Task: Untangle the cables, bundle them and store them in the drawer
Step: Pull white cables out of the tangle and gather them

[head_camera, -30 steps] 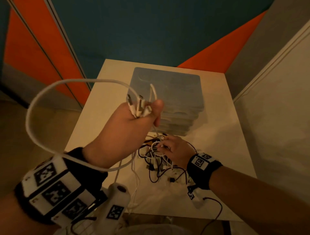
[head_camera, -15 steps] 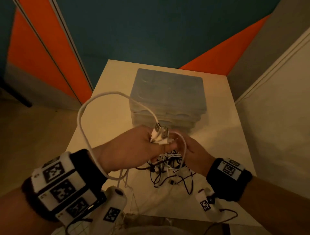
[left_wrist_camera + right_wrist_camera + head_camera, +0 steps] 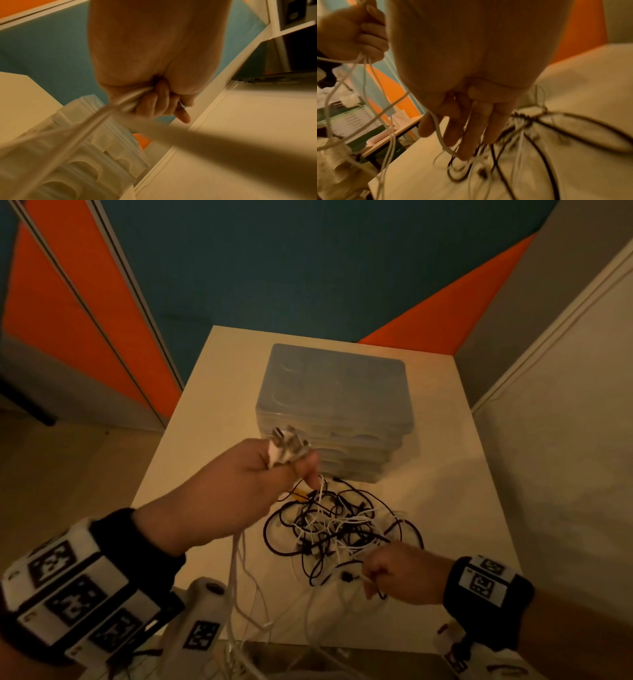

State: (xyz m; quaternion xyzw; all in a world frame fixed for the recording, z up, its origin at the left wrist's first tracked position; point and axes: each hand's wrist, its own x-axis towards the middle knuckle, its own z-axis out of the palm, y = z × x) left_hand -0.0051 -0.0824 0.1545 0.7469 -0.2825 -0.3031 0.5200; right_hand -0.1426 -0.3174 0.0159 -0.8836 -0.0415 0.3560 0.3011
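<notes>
White plug ends (image 3: pixel 286 451) stick up out of the left hand (image 3: pixel 239 491), whose grip is a closed fist round several pale cables; gathering the connectors at one end looks like a way to keep the freed strands sorted while their lengths hang below the fist, over the near edge of the counter (image 3: pixel 191 446). Lower and nearer the body, the right hand (image 3: pixel 400 575) has its grip curled on a thin white cable (image 3: pixel 443 142) leading out of the tangle (image 3: pixel 339 529), probably drawing it clear (the wrist view shows it running across the fingers). Just beyond that grip, black and white cables lie knotted on the counter, so untangling is plainly unfinished and no bundling has begun. Behind the tangle, farther from both grips, stands the translucent drawer unit (image 3: pixel 334 405), its drawers apparently closed. Wristbands (image 3: pixel 486 580) carry square black-and-white coded markers; no readable words or brand names show anywhere.
</notes>
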